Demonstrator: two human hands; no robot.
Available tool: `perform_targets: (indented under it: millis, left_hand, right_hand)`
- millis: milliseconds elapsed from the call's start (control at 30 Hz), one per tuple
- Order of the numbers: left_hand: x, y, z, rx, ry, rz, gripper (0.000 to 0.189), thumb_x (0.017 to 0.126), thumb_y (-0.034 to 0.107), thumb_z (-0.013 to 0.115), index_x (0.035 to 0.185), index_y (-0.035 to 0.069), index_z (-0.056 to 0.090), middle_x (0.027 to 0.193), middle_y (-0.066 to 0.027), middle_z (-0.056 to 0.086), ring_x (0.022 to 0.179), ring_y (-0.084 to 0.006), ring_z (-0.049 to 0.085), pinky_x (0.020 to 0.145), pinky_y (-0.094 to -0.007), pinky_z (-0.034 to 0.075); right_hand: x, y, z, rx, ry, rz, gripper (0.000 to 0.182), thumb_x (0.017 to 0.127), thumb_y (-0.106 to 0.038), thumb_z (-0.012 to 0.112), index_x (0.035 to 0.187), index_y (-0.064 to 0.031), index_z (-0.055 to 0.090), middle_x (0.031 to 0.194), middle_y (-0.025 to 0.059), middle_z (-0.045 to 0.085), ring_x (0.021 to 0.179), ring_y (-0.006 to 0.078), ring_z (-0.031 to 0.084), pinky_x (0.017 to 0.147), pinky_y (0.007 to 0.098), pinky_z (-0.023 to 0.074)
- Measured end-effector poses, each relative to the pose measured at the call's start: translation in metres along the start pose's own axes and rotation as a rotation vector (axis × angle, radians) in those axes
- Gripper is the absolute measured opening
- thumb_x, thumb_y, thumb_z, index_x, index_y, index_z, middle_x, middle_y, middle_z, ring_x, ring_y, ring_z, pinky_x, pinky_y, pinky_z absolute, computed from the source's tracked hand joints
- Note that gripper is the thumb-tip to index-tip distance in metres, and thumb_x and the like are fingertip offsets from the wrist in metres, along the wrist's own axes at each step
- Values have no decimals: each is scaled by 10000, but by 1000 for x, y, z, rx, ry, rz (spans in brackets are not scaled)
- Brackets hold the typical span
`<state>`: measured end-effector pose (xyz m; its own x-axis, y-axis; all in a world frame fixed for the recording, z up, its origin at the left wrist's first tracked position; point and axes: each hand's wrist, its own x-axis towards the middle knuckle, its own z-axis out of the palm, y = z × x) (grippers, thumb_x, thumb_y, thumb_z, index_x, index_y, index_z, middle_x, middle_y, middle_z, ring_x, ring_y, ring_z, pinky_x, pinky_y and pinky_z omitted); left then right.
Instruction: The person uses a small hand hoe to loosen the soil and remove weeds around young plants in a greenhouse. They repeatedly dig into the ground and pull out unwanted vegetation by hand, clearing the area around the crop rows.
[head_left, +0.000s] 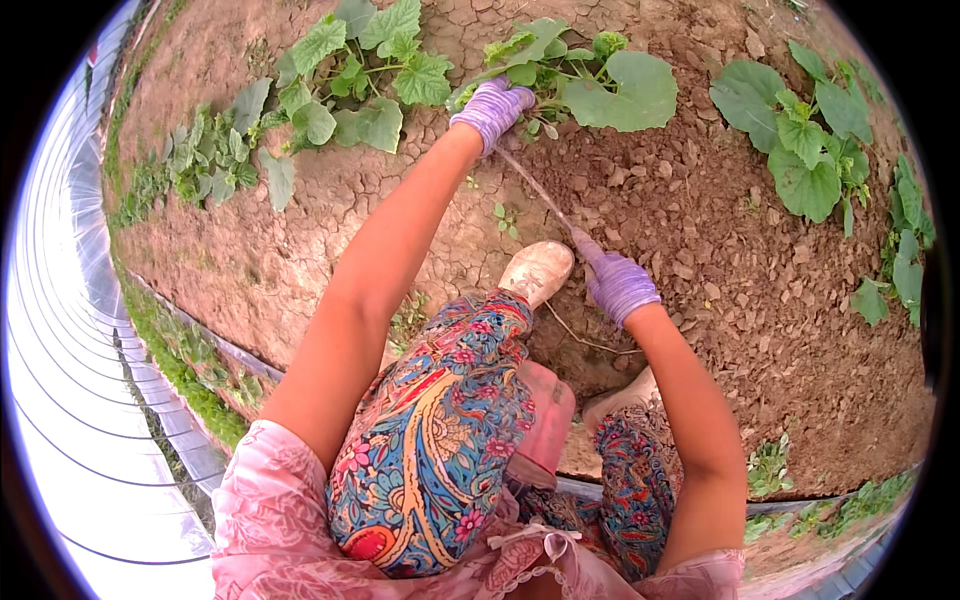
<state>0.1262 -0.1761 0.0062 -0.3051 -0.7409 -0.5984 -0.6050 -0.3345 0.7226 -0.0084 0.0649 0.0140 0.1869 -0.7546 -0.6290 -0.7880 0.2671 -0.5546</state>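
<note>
My left hand (495, 109), in a purple-and-white knitted glove, reaches into the base of a broad-leaved vine plant (619, 91). Leaves hide its fingertips, so I cannot tell what they grip. In a matching glove, my right hand (621, 288) is closed around the handle of a thin rod-like hand tool (536, 186), its index finger laid along it. The tool slants up and left across the soil towards my left hand. Its far end is hidden beside that glove and the plant. Small weeds (531, 129) grow by the plant's foot.
More vine plants stand to the left (360, 82) and right (806, 142). Crumbled soil (720, 292) lies right, cracked crusted soil (315, 217) left. A thin dry stem (581, 339) lies near my shoe (537, 271). A pink container-like object (546, 416) is between my legs. Plastic sheeting (90, 420) borders the left.
</note>
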Motion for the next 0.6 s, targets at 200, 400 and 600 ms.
perform_targets:
  millis: [200, 400, 600]
  left_hand:
    - [-19, 10, 3, -36, 65, -93, 420, 722, 211, 535, 1073, -15, 488, 845, -123, 569, 680, -197, 529, 621, -308, 451]
    - [-3, -10, 3, -22, 20, -93, 405, 727, 193, 534, 1072, -10, 471, 838, -112, 555, 633, -178, 543, 488, -319, 489]
    - [-24, 2, 9, -83, 31, -130, 398, 732, 183, 533, 1086, 13, 467, 870, -104, 545, 685, -190, 535, 514, -312, 502]
  right_hand:
    - [-21, 36, -4, -60, -74, 75, 570, 774, -126, 472, 1285, -260, 257, 838, 226, 554, 741, 354, 563, 653, 434, 456]
    - [-116, 88, 22, -84, -12, 130, 575, 782, -154, 480, 1290, -287, 246, 789, 235, 544, 706, 364, 563, 625, 444, 457]
    - [-184, 92, 25, -179, 26, 231, 539, 807, -174, 460, 1294, -286, 258, 716, 204, 537, 625, 358, 556, 570, 452, 453]
